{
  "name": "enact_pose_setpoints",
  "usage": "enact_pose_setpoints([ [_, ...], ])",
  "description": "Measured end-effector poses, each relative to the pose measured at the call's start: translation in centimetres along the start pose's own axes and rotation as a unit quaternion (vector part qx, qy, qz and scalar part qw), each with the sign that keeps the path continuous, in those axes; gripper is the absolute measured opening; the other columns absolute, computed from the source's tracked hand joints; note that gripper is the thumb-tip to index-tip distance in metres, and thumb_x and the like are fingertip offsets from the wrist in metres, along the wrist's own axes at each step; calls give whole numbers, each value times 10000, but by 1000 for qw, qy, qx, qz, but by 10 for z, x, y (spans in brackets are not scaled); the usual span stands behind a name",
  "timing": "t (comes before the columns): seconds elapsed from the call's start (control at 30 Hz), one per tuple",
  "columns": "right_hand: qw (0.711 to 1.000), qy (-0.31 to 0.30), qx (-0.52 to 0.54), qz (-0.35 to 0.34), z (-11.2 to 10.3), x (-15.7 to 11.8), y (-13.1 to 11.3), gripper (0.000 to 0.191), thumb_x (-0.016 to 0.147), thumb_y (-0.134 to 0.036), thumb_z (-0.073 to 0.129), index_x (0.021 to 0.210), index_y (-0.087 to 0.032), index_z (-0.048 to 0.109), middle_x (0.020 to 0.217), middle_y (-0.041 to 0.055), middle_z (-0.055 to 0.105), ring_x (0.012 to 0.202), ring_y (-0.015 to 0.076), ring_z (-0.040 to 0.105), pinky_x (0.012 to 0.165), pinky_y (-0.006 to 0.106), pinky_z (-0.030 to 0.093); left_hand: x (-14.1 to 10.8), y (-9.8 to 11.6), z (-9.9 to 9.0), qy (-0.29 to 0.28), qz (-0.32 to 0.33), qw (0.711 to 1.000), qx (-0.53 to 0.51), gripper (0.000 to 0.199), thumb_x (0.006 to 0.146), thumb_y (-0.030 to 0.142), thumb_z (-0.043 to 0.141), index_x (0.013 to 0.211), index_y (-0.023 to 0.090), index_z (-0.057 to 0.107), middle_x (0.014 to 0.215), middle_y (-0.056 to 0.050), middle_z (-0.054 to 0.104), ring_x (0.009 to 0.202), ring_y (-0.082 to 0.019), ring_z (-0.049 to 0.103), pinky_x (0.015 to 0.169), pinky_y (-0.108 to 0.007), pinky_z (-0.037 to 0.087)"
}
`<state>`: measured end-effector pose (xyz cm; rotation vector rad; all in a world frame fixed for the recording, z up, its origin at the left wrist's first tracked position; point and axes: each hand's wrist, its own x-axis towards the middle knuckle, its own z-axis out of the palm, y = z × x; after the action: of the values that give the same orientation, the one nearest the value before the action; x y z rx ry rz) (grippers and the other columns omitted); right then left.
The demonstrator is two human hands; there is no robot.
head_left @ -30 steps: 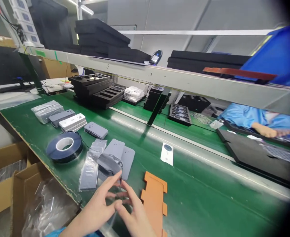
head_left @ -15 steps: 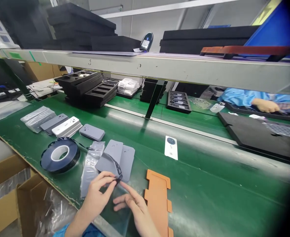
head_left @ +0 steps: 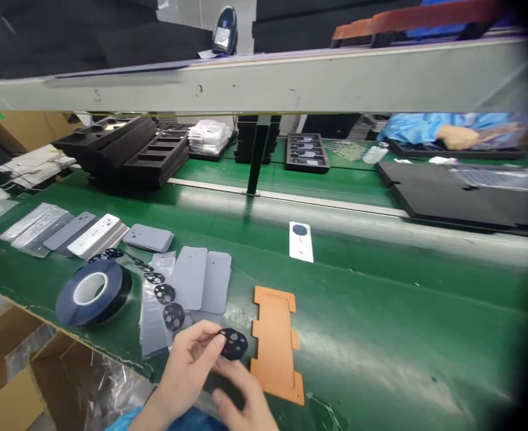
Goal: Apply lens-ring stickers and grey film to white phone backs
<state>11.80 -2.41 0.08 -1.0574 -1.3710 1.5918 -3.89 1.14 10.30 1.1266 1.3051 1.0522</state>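
Observation:
My left hand pinches the end of a clear strip of black round stickers with holes, near its last sticker. Just below, my right hand has its fingers stretched toward the left one, thumb apart, with some fingertips hidden. From the left hand the sticker strip runs back to a dark roll with a white core. Under the strip lie bagged grey sheets. Beside them are grey phone-shaped plates. An orange fixture plate lies right of my hands.
Stacks of white cards, grey cards and bagged pieces lie at the left. A white card with a dark circle is ahead. Black foam trays stand behind. A co-worker's hand is at far right.
The strip's end sticker has turned from edge-on to face-up, and the strip's stickers now show flat. My right hand has moved lower and partly behind the left. The camera view has tilted down.

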Motion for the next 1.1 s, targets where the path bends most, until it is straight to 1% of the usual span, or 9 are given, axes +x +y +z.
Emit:
enact_pose_setpoints([
  [0.1, 986, 148, 58, 55, -27, -20, -9, 492, 836, -539, 771, 1220, -230, 770, 1246, 154, 762, 1187, 330, 707, 1061, 491, 545, -5, -12, 23, -45, -26, 998, -23, 394, 900, 553, 696, 854, 164, 738, 783, -66, 752, 627, -156, 666, 608, -235, 568],
  [0.23, 967, 232, 77, 77, -55, -32, -23, 404, 766, -491, 851, 1050, -207, 802, 1053, 135, 816, 980, 291, 776, 903, 411, 638, -8, -37, 48, -96, -54, 992, -58, 462, 880, 608, 685, 849, 149, 731, 789, -82, 758, 641, -176, 689, 596, -256, 570],
  [0.4, 938, 338, -43, 64, -63, -17, -26, 406, 688, -507, 875, 919, -181, 804, 906, 127, 819, 845, 285, 773, 814, 416, 646, 3, -64, 57, -116, -37, 991, -53, 453, 893, 583, 652, 893, 142, 755, 845, -114, 783, 751, -233, 740, 612, -279, 563],
  [0.47, 931, 344, -104, 53, -72, -5, -23, 395, 723, -508, 837, 934, -175, 808, 918, 134, 821, 837, 283, 768, 814, 431, 638, 14, -69, 54, -111, -18, 993, -30, 345, 889, 485, 678, 929, 155, 773, 879, -103, 783, 790, -227, 733, 644, -275, 551],
  [0.6, 921, 346, -175, 37, -99, 26, -21, 404, 773, -509, 775, 975, -161, 814, 912, 133, 816, 808, 268, 748, 792, 431, 619, 47, -76, 54, -69, 24, 997, 34, 157, 851, 292, 700, 943, 182, 762, 882, -63, 732, 750, -177, 660, 633, -250, 499],
  [0.7, 920, 327, -214, 21, -115, 48, -20, 342, 792, -486, 756, 959, -197, 828, 912, 101, 791, 812, 250, 705, 816, 427, 585, 76, -85, 63, -38, 42, 996, 64, 151, 823, 204, 691, 971, 186, 718, 856, -30, 679, 731, -154, 614, 666, -247, 496],
  [0.8, 913, 313, -260, -4, -123, 62, -17, 270, 792, -458, 758, 948, -253, 840, 981, 89, 739, 956, 273, 652, 931, 454, 520, 98, -93, 73, -26, 42, 996, 78, 163, 813, 147, 677, 972, 179, 679, 795, 0, 635, 718, -144, 603, 668, -237, 489],
  [0.87, 910, 306, -280, -14, -126, 66, -13, 260, 796, -453, 755, 951, -262, 841, 1001, 91, 706, 994, 281, 630, 946, 460, 501, 106, -97, 77, -25, 37, 996, 80, 143, 817, 145, 674, 957, 173, 667, 740, 21, 597, 690, -138, 600, 636, -224, 474],
  [1.1, 918, 267, -291, -27, -137, 67, -4, 270, 851, -437, 717, 1001, -243, 830, 989, 79, 671, 896, 235, 642, 837, 399, 533, 112, -101, 77, -26, 17, 996, 80, 109, 806, 171, 683, 912, 165, 658, 680, 47, 551, 605, -110, 565, 572, -199, 432],
])
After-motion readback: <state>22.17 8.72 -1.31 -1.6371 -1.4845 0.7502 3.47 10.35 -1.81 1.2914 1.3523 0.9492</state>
